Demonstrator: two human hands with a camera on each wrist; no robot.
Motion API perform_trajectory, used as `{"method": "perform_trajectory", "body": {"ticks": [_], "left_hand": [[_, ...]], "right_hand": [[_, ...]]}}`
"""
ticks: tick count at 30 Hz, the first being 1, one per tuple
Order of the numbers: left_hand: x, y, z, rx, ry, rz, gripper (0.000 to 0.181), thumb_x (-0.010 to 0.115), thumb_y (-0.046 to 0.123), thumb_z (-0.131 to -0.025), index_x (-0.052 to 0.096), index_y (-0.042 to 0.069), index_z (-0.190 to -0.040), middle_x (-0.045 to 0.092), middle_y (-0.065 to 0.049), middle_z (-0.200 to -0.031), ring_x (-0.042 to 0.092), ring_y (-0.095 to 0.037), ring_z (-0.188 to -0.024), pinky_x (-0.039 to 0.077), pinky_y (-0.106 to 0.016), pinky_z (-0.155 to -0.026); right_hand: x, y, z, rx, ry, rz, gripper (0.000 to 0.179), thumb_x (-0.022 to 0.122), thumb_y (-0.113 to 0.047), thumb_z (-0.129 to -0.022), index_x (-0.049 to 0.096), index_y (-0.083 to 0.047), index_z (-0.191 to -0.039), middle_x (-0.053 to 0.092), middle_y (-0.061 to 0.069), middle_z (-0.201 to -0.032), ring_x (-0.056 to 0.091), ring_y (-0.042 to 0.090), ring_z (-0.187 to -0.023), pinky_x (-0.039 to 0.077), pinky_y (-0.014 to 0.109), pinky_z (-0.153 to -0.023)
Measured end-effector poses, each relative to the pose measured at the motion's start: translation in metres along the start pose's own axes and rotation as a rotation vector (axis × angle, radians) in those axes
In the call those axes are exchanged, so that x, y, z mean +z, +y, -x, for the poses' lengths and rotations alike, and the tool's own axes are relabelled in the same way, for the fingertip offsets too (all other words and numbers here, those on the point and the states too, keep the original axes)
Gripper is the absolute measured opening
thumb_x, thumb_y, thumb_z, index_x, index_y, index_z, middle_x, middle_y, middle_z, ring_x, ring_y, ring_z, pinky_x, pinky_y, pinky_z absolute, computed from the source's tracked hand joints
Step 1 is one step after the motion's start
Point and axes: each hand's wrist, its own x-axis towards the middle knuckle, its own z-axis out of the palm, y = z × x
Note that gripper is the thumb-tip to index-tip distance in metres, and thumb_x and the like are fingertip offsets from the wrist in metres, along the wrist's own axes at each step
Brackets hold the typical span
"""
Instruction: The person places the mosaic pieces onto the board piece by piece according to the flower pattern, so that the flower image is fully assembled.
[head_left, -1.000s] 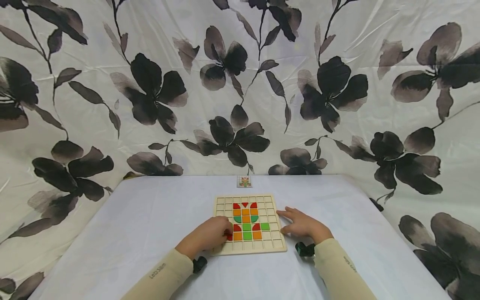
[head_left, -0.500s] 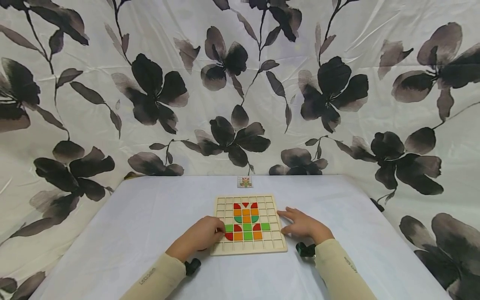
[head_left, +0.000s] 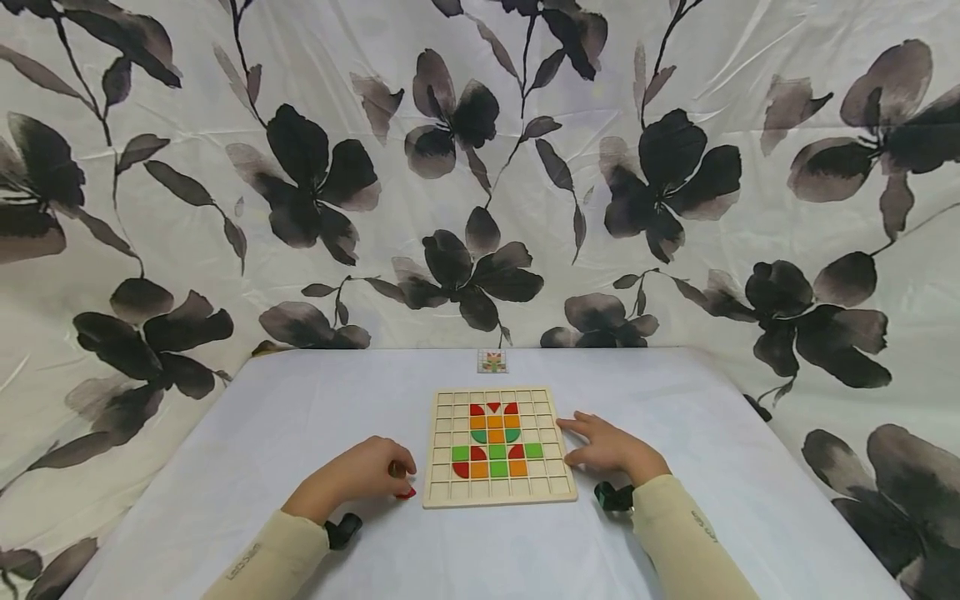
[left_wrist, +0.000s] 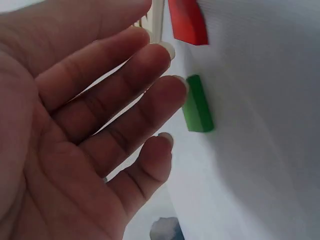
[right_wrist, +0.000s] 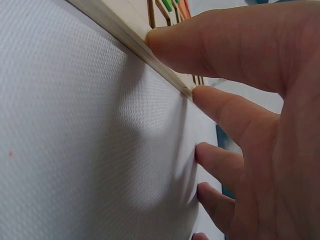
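Note:
A wooden grid board (head_left: pixel 450 493) lies on the table, with red, orange and green tiles set in a pattern. To its left, my left hand (head_left: pixel 356 477) is just above the cloth, its fingers loosely bent. A red block (head_left: pixel 406 493) shows under its fingertips; in the left wrist view this red block (left_wrist: pixel 189 22) is apart from the fingers. A green block (left_wrist: pixel 199 105) appears there too, close past a fingertip; the hand mostly hides it in the head view. My right hand (head_left: pixel 611 448) touches the board's right edge with thumb and a finger, other fingers spread.
A small pattern card (head_left: pixel 492 361) sits at the table's far edge. White cloth covers the table (head_left: pixel 315 400), and a flower-printed curtain (head_left: pixel 465 167) hangs behind it. Each wrist carries a small black camera.
My left hand has left the board's lower left and moved left over the cloth. This uncovers a light green tile and a red rounded tile. The right hand stays at the edge.

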Motion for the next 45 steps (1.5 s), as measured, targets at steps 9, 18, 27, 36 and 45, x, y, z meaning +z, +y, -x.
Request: {"method": "perform_trajectory", "body": {"ticks": [9, 18, 27, 36, 45], "left_hand": [[0.007, -0.003, 0.003, 0.048, -0.029, 0.015, 0.014, 0.077, 0.009, -0.078, 0.072, 0.015, -0.089, 0.06, 0.005, -0.083, 0.052, -0.013, -0.077, 0.046, -0.028, -0.069], [0.007, -0.004, 0.004, 0.08, 0.002, -0.016, 0.011, 0.074, 0.012, -0.077, 0.066, 0.018, -0.08, 0.056, 0.005, -0.079, 0.05, -0.011, -0.073, 0.043, -0.027, -0.064], [0.01, -0.006, -0.001, 0.06, 0.007, -0.04, 0.012, 0.073, 0.012, -0.079, 0.065, 0.016, -0.085, 0.057, 0.006, -0.08, 0.05, -0.012, -0.075, 0.046, -0.03, -0.068], [0.005, 0.001, -0.005, 0.039, 0.034, -0.002, 0.011, 0.073, 0.011, -0.078, 0.065, 0.016, -0.083, 0.056, 0.004, -0.08, 0.05, -0.013, -0.075, 0.045, -0.028, -0.067], [0.008, 0.021, -0.022, 0.135, 0.038, 0.096, 0.008, 0.072, 0.014, -0.082, 0.065, 0.017, -0.085, 0.059, 0.008, -0.079, 0.053, -0.012, -0.078, 0.046, -0.025, -0.067]], "right_hand": [[0.002, 0.002, 0.0, 0.009, 0.004, -0.012, 0.07, 0.066, -0.031, -0.082, 0.042, -0.025, -0.147, 0.026, 0.012, -0.159, 0.022, 0.039, -0.147, 0.022, 0.065, -0.111], [-0.001, -0.002, 0.003, -0.005, 0.01, -0.006, 0.069, 0.066, -0.03, -0.082, 0.043, -0.023, -0.147, 0.028, 0.013, -0.158, 0.022, 0.039, -0.146, 0.023, 0.064, -0.111], [-0.001, -0.002, 0.003, -0.007, 0.003, -0.009, 0.069, 0.065, -0.03, -0.083, 0.042, -0.023, -0.147, 0.026, 0.013, -0.159, 0.021, 0.039, -0.147, 0.022, 0.064, -0.112], [-0.001, -0.002, 0.004, -0.009, 0.003, -0.008, 0.068, 0.065, -0.029, -0.083, 0.042, -0.023, -0.147, 0.027, 0.014, -0.159, 0.021, 0.039, -0.147, 0.022, 0.064, -0.112], [0.002, 0.001, 0.001, -0.002, 0.013, -0.005, 0.069, 0.066, -0.03, -0.083, 0.042, -0.024, -0.147, 0.027, 0.012, -0.159, 0.021, 0.038, -0.147, 0.022, 0.065, -0.112]]}}
